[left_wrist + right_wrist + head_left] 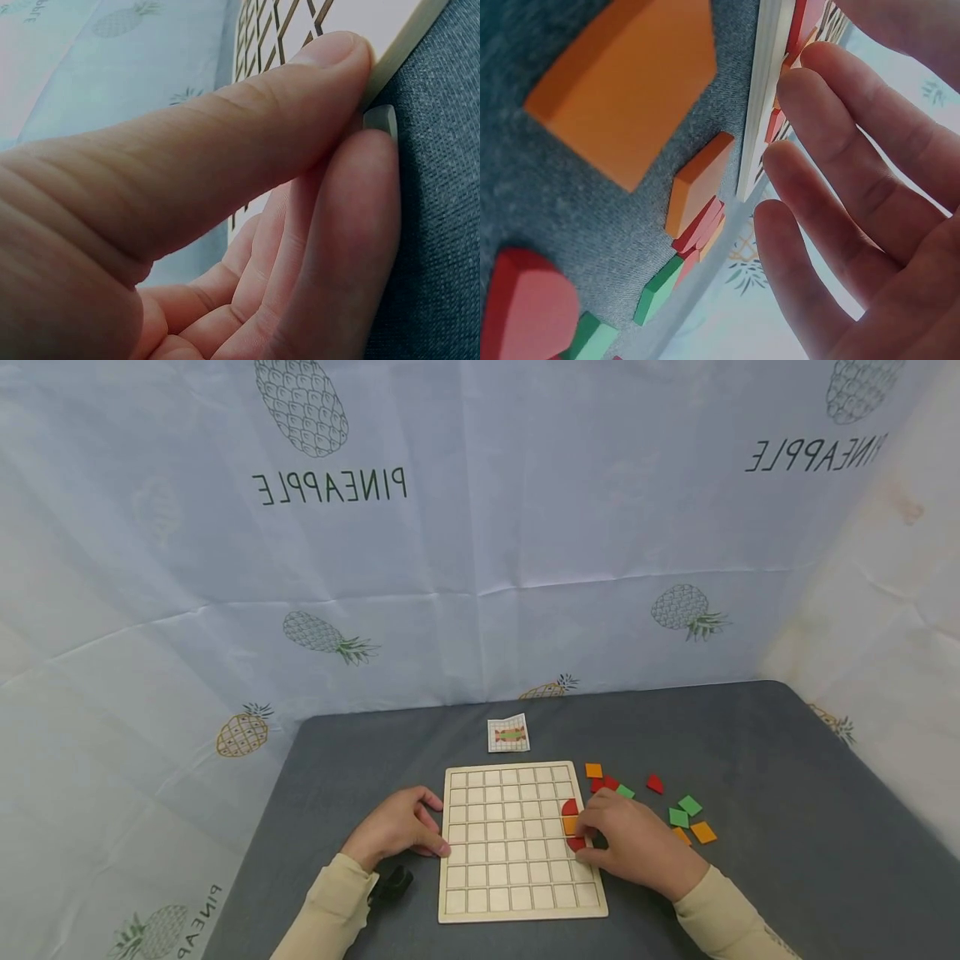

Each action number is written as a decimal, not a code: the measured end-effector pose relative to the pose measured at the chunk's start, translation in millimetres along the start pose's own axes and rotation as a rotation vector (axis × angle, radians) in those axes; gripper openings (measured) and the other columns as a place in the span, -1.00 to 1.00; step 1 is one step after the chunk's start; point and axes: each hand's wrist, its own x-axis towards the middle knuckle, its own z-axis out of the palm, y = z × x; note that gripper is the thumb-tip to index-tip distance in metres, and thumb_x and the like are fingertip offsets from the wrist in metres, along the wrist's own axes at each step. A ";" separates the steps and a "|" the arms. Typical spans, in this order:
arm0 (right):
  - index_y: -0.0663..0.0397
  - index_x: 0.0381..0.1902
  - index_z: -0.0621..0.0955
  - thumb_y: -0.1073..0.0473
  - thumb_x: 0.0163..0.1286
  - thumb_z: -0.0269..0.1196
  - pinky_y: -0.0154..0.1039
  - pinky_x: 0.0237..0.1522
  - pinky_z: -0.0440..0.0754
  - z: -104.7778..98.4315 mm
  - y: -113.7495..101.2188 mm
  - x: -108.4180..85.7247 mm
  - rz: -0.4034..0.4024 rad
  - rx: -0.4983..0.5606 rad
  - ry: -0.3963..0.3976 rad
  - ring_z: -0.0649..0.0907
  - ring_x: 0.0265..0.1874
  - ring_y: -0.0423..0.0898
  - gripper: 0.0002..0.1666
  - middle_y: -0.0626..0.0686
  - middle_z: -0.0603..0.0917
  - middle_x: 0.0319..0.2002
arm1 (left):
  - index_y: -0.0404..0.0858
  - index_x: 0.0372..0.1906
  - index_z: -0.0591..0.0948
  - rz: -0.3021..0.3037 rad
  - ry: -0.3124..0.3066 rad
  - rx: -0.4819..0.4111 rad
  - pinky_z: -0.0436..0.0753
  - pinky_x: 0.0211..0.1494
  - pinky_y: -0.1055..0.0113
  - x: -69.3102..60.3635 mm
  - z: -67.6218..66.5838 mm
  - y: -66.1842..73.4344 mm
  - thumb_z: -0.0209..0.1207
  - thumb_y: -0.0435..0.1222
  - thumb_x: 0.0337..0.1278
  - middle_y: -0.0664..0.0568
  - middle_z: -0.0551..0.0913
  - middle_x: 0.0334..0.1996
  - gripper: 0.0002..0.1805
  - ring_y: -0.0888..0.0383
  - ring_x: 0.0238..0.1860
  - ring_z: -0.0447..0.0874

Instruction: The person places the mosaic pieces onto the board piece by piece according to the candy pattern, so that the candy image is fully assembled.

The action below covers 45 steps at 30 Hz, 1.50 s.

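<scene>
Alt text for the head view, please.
A pale gridded board lies on a dark table; the left hand holds its left edge, and the right hand is at red and orange pieces along its right side. Loose red, green and orange pieces lie right of it; a small card lies beyond.

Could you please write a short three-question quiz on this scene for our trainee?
1. True or false: the picture card lies on the far side of the board.
2. On the board, the orange tile sits between pieces of which colour: A) green, B) red, C) blue?
3. Which grip touches the board edge farthest from the loose tiles?

Key: 1. True. 2. B, red pieces. 3. The left grip.
</scene>
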 end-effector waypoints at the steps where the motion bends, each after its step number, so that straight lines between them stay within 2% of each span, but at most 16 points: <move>1: -0.27 -0.32 0.74 -0.01 0.15 0.70 -0.36 -0.35 0.57 0.4 0.3 -0.1 0.000 -0.002 0.002 0.43 -0.30 -0.38 -0.70 -0.30 0.58 -0.36 | -0.38 0.13 0.59 -0.001 0.000 0.001 0.86 -0.30 0.13 0.0 0.2 -0.1 0.73 -0.48 -0.30 -0.15 0.68 -0.36 -0.24 0.01 -0.46 0.78; 21: -0.27 -0.36 0.72 -0.01 0.15 0.70 -0.38 -0.38 0.54 2.4 0.4 -0.3 0.014 -0.018 0.011 0.41 -0.30 -0.37 -0.70 -0.31 0.56 -0.38 | -0.37 0.13 0.59 0.001 0.006 0.012 0.86 -0.31 0.13 0.8 0.6 -0.1 0.73 -0.47 -0.29 -0.13 0.68 -0.37 -0.24 0.01 -0.47 0.77; 28: -0.32 -0.35 0.73 -0.02 0.21 0.67 -0.39 -0.35 0.58 -3.0 2.6 0.2 0.034 0.027 -0.005 0.46 -0.30 -0.39 -0.74 -0.31 0.60 -0.34 | -0.36 0.12 0.59 -0.011 0.005 0.010 0.86 -0.31 0.14 0.3 0.4 1.1 0.73 -0.46 -0.29 -0.14 0.69 -0.37 -0.25 0.01 -0.47 0.77; 34: -0.39 -0.34 0.72 0.04 0.30 0.62 -0.39 -0.31 0.64 -13.2 16.7 -2.1 0.057 0.022 0.047 0.52 -0.22 -0.31 -0.77 -0.32 0.65 -0.30 | -0.37 0.12 0.59 -0.014 0.006 0.006 0.86 -0.31 0.14 1.1 0.7 1.5 0.73 -0.46 -0.30 -0.14 0.69 -0.37 -0.24 0.01 -0.47 0.77; 39: -0.33 -0.27 0.76 0.09 0.31 0.61 -0.31 -0.23 0.72 -21.5 33.1 -5.5 0.131 0.015 0.063 0.61 -0.18 -0.22 -0.80 -0.30 0.66 -0.26 | -0.36 0.12 0.59 -0.018 0.007 0.010 0.86 -0.31 0.14 0.5 1.0 1.9 0.73 -0.46 -0.29 -0.13 0.69 -0.37 -0.25 0.02 -0.47 0.77; 45: -0.24 -0.21 0.81 0.11 0.33 0.59 -0.18 -0.16 0.77 -26.8 48.9 -7.1 0.204 0.002 0.055 0.63 -0.20 -0.20 -0.85 -0.24 0.68 -0.25 | -0.36 0.13 0.59 -0.015 0.011 0.024 0.85 -0.31 0.13 -0.1 0.9 2.5 0.73 -0.46 -0.27 -0.14 0.68 -0.36 -0.25 0.01 -0.47 0.77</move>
